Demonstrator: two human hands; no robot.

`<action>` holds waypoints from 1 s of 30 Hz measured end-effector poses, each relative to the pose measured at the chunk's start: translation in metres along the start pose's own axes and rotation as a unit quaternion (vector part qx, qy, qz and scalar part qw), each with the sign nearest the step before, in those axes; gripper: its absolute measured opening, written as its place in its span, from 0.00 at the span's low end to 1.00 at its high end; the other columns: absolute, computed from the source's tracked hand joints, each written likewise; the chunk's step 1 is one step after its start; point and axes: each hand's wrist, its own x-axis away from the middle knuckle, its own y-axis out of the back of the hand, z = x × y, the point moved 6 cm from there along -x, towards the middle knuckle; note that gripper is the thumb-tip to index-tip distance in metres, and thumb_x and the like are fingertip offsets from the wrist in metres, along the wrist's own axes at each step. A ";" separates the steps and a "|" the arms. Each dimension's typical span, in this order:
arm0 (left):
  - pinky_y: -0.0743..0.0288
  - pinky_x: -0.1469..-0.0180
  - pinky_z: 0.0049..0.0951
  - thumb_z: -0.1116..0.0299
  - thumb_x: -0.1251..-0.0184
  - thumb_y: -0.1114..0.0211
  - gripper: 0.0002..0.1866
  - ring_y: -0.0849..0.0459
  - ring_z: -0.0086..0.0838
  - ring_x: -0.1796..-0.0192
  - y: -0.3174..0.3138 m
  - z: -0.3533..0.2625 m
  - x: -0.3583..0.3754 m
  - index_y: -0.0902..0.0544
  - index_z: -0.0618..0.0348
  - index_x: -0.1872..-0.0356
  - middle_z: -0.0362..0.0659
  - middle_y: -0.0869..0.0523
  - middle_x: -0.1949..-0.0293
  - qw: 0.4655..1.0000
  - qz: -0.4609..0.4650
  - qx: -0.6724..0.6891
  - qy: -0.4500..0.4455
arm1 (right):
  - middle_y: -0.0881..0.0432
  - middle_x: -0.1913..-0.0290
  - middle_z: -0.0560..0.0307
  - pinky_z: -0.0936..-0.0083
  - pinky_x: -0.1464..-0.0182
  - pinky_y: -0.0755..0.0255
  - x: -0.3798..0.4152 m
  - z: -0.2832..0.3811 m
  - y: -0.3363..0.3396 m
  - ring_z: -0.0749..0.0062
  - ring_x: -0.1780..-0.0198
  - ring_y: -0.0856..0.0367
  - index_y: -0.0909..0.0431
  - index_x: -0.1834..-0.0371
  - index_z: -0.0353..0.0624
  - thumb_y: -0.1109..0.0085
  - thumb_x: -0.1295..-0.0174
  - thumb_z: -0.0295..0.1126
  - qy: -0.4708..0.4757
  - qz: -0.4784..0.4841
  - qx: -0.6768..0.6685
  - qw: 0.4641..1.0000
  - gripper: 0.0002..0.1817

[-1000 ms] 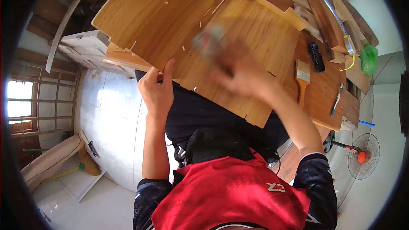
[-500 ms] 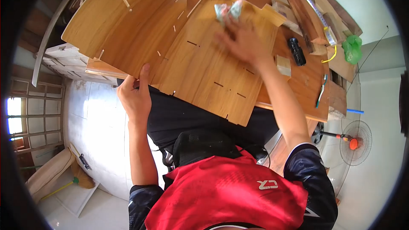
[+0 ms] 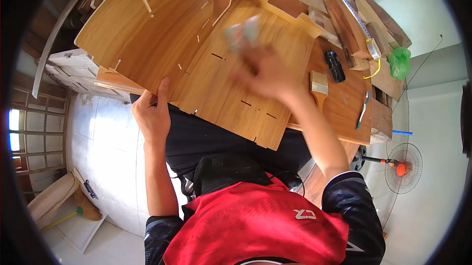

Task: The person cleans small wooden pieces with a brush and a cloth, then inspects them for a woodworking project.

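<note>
Since 0.5 s ago the right hand (image 3: 265,76), closed on a rag (image 3: 242,33), was drawn nearer across the slotted panel (image 3: 236,83) (blurred); the left hand (image 3: 153,115) grips its edge, best held firm.

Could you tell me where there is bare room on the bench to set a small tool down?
Bare bench top lies between the paintbrush and the toothbrush. The far right edge, around the black tool and green bag, is crowded.
</note>
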 end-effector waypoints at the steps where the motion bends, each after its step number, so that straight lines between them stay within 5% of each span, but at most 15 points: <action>1: 0.29 0.70 0.22 0.66 0.25 0.28 0.12 0.26 0.17 0.77 0.000 -0.001 0.001 0.10 0.69 0.59 0.43 0.20 0.82 1.000 -0.008 0.013 -0.007 | 0.18 0.32 0.44 0.41 0.20 0.47 0.019 0.038 -0.020 0.45 0.29 0.23 0.26 0.24 0.47 0.40 0.31 0.63 0.111 -0.059 -0.029 0.992 0.40; 5: 0.31 0.69 0.20 0.67 0.24 0.28 0.12 0.28 0.16 0.76 -0.001 0.003 -0.001 0.10 0.69 0.58 0.41 0.19 0.81 1.000 0.012 -0.018 0.020 | 0.17 0.34 0.46 0.32 0.24 0.47 0.057 0.077 -0.031 0.46 0.32 0.23 0.22 0.28 0.44 0.37 0.32 0.61 0.283 -0.123 -0.038 0.950 0.38; 7: 0.31 0.69 0.20 0.67 0.24 0.29 0.12 0.28 0.15 0.75 0.000 0.004 0.000 0.10 0.70 0.57 0.40 0.18 0.80 0.999 0.026 -0.031 0.033 | 0.22 0.27 0.48 0.34 0.19 0.56 0.017 0.001 -0.016 0.47 0.26 0.27 0.28 0.22 0.47 0.42 0.30 0.64 0.086 0.009 0.049 0.995 0.42; 10: 0.33 0.70 0.21 0.68 0.23 0.29 0.12 0.29 0.14 0.74 -0.002 -0.001 -0.001 0.10 0.71 0.57 0.39 0.18 0.79 1.000 0.010 0.013 0.011 | 0.24 0.26 0.43 0.41 0.15 0.61 -0.006 -0.079 0.022 0.47 0.21 0.32 0.36 0.17 0.47 0.48 0.28 0.67 -0.031 -0.213 0.149 0.965 0.45; 13: 0.35 0.71 0.21 0.68 0.23 0.29 0.12 0.30 0.13 0.74 -0.001 0.001 0.000 0.10 0.71 0.57 0.38 0.18 0.79 1.000 -0.005 0.024 0.010 | 0.28 0.24 0.37 0.41 0.15 0.64 0.009 -0.040 0.000 0.44 0.20 0.34 0.44 0.14 0.46 0.48 0.29 0.69 -0.040 -0.203 0.177 0.962 0.50; 14: 0.35 0.71 0.21 0.68 0.23 0.29 0.12 0.30 0.13 0.74 -0.001 0.000 0.001 0.10 0.71 0.57 0.38 0.18 0.79 1.000 -0.007 0.023 0.011 | 0.32 0.22 0.33 0.35 0.16 0.64 0.024 -0.004 -0.011 0.43 0.19 0.37 0.49 0.13 0.46 0.45 0.32 0.70 -0.019 -0.119 0.105 0.987 0.54; 16: 0.39 0.71 0.23 0.65 0.23 0.29 0.14 0.33 0.14 0.75 -0.003 -0.001 0.000 0.11 0.71 0.61 0.36 0.21 0.80 0.999 -0.017 0.026 0.011 | 0.32 0.21 0.37 0.31 0.17 0.61 0.063 0.052 -0.037 0.44 0.18 0.38 0.43 0.14 0.45 0.41 0.34 0.69 0.125 -0.104 0.054 0.985 0.53; 19: 0.44 0.72 0.24 0.62 0.23 0.29 0.18 0.36 0.14 0.75 -0.003 0.001 0.001 0.12 0.72 0.65 0.35 0.25 0.82 0.999 -0.015 0.024 0.014 | 0.30 0.22 0.41 0.32 0.17 0.58 0.096 0.065 -0.044 0.46 0.17 0.39 0.34 0.20 0.39 0.41 0.33 0.67 0.167 -0.043 0.055 0.984 0.50; 22: 0.41 0.72 0.22 0.65 0.23 0.29 0.14 0.33 0.13 0.75 -0.001 0.005 -0.001 0.10 0.71 0.58 0.36 0.20 0.81 1.000 0.008 0.005 0.023 | 0.25 0.24 0.44 0.32 0.22 0.48 0.071 0.005 -0.010 0.51 0.22 0.30 0.27 0.24 0.45 0.41 0.30 0.62 0.064 -0.048 0.086 0.993 0.40; 24: 0.43 0.73 0.24 0.65 0.23 0.28 0.15 0.35 0.13 0.75 -0.001 0.009 -0.001 0.10 0.71 0.60 0.35 0.22 0.82 0.999 0.010 -0.004 0.036 | 0.26 0.24 0.42 0.32 0.24 0.45 0.048 -0.046 0.015 0.50 0.24 0.28 0.29 0.22 0.45 0.42 0.29 0.60 -0.015 -0.180 0.162 0.970 0.40; 27: 0.45 0.73 0.25 0.64 0.24 0.28 0.15 0.37 0.13 0.76 -0.002 0.007 0.001 0.10 0.71 0.62 0.34 0.24 0.83 0.999 -0.011 0.018 0.035 | 0.28 0.23 0.42 0.32 0.21 0.49 0.044 -0.044 0.011 0.46 0.22 0.31 0.30 0.22 0.44 0.42 0.29 0.60 -0.048 -0.090 0.051 0.993 0.40; 30: 0.46 0.74 0.25 0.64 0.24 0.27 0.16 0.37 0.13 0.76 -0.001 0.001 0.001 0.11 0.71 0.66 0.34 0.25 0.83 0.999 -0.015 0.011 0.026 | 0.29 0.22 0.41 0.34 0.17 0.58 0.084 0.046 -0.044 0.43 0.19 0.36 0.34 0.18 0.50 0.41 0.30 0.61 0.118 -0.096 0.014 0.988 0.43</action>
